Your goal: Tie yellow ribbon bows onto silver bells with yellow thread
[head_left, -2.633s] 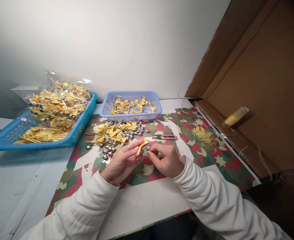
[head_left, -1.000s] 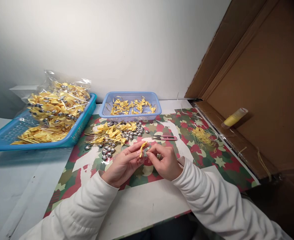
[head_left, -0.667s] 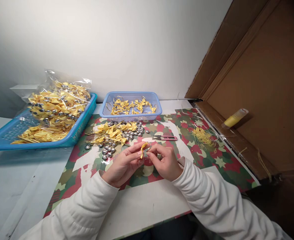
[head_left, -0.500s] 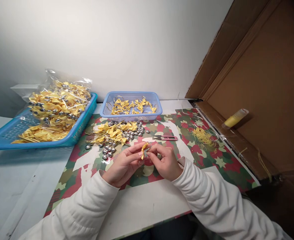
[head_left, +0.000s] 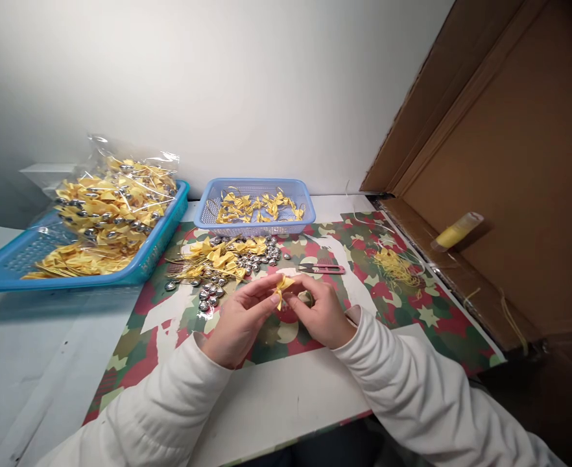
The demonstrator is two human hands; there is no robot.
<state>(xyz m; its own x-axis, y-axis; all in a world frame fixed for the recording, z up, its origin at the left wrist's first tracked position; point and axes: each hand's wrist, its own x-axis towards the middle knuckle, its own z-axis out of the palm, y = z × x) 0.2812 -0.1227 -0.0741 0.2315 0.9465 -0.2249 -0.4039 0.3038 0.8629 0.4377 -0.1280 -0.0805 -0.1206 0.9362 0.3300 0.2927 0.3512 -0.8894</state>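
A small yellow ribbon bow [head_left: 282,290] is held up between my two hands, above the patterned sheet. My left hand [head_left: 244,314] pinches its left side between thumb and fingers. From the right, my right hand [head_left: 320,311] closes its thumb and forefinger at the bow's other edge; a cord or bell between those fingertips cannot be made out. Just beyond my left hand lies a pile of yellow bows [head_left: 218,256] with gold ties. Loose shiny silver balls [head_left: 209,297], like small bells, are scattered around them. Pink-handled thread snips [head_left: 322,268] rest beyond my right hand.
A light-blue basket [head_left: 254,228] with several finished-looking bows stands at the back. On the left, a larger blue basket [head_left: 143,269] carries a clear bag [head_left: 115,194] of bows and silver balls. Yellow thread scraps [head_left: 397,267] lie right, near a cardboard wall [head_left: 519,162] and clear-yellow tube [head_left: 458,231].
The bow has turned from edge-on to show more of its face, its loops now spread toward the right hand. The right fingers have shifted slightly closer to it.
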